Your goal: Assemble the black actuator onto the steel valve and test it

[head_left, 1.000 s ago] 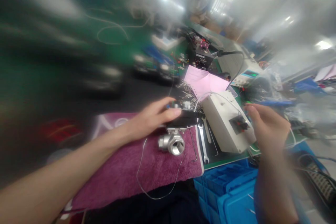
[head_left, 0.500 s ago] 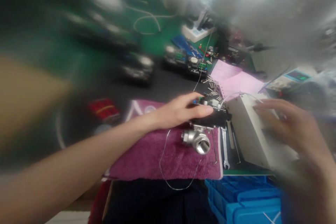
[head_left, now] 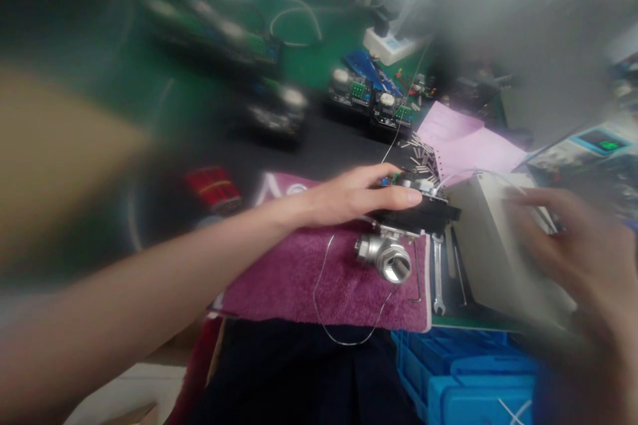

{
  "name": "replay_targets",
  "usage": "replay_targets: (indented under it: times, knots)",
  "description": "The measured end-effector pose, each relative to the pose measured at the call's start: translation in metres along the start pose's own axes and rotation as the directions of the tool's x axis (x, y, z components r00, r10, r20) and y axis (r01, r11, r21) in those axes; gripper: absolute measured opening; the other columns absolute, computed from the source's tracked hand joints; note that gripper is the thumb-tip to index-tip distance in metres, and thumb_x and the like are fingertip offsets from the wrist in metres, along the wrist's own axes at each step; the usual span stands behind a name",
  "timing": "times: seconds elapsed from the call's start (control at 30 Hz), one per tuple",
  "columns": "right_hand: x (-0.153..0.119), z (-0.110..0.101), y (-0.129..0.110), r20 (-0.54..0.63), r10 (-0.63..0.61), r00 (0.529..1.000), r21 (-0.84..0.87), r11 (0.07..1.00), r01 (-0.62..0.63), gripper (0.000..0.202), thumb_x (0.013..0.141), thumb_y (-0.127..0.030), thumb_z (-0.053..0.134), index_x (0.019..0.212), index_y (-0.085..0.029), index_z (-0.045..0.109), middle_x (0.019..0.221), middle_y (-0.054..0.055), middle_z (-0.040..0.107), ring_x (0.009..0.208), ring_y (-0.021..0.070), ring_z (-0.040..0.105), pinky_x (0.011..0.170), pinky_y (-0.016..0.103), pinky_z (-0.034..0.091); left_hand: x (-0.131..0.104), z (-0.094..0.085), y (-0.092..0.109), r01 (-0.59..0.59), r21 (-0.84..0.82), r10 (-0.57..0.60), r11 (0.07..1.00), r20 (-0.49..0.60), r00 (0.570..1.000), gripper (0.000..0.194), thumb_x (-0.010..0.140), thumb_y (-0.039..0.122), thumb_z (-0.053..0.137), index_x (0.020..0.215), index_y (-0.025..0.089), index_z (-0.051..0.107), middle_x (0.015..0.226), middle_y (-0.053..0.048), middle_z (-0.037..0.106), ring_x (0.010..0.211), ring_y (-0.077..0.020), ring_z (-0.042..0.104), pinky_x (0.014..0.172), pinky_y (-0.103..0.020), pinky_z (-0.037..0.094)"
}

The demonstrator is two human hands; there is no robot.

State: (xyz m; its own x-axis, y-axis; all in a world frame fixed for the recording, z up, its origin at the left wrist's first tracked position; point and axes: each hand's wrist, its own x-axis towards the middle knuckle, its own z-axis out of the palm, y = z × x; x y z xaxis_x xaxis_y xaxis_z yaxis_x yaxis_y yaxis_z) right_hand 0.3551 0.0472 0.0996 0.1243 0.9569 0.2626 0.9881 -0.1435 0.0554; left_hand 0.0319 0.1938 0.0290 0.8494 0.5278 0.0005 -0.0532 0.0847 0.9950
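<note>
My left hand (head_left: 349, 200) grips a black actuator unit (head_left: 416, 214) with small electronic parts on top. Below the unit hangs a silver metal valve body (head_left: 386, 257), its threaded opening facing me, over a purple towel (head_left: 299, 282). My right hand (head_left: 563, 226) is raised at the right beside a pale box (head_left: 491, 239), its fingers bent and blurred. A thin white wire (head_left: 468, 176) runs from the top of the unit toward my right fingers; whether they pinch it is too blurred to tell.
Wrenches (head_left: 438, 275) and a hex key (head_left: 417, 272) lie right of the valve. Behind are loose metal pins (head_left: 423, 156), pink paper (head_left: 468, 143), circuit assemblies (head_left: 389, 109) and a white power strip (head_left: 391, 46). Blue crates (head_left: 468, 372) stand below the table edge.
The whole view has shifted, so things appear slightly further right and higher. My left hand keeps its grip on the unit, and my right hand remains beside the box.
</note>
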Motion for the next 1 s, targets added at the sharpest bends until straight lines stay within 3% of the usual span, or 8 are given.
replay_targets:
  times: [0.13,0.3,1.0]
  knots:
    - [-0.0010,0.0005,-0.0025,-0.014,-0.013,1.000,0.046,0.999,0.013,0.043,0.095,-0.061,0.053,0.110,-0.027,0.074,0.109,0.004,0.078,0.057,0.0186,0.063,0.069,0.037,0.046,-0.0001,0.0004,-0.0011,-0.011,0.012,0.011,1.000,0.000,1.000,0.038,0.095,0.054,0.062,0.112,0.021,0.069,0.109,-0.003,0.072,0.098,-0.0216,0.064,0.085,-0.032,0.044]
    - [-0.0031,0.0037,-0.0030,0.019,0.058,0.998,0.124,0.991,-0.060,0.035,0.095,-0.056,0.060,0.113,-0.030,0.074,0.113,0.002,0.078,0.067,0.0197,0.067,0.070,0.035,0.048,-0.0003,0.0015,0.0006,-0.004,0.038,0.004,0.999,-0.009,1.000,0.047,0.092,0.061,0.061,0.111,0.019,0.069,0.111,-0.006,0.072,0.100,-0.0242,0.065,0.087,-0.035,0.045]
    - [-0.0024,0.0029,-0.0062,0.005,0.050,0.999,0.106,0.993,-0.050,0.036,0.096,-0.054,0.058,0.114,-0.026,0.073,0.117,0.006,0.076,0.069,0.0192,0.064,0.069,0.035,0.046,-0.0007,0.0017,-0.0007,-0.016,0.025,0.016,1.000,-0.006,1.000,0.043,0.094,0.058,0.060,0.112,0.020,0.069,0.113,-0.005,0.073,0.103,-0.0236,0.065,0.089,-0.034,0.044]
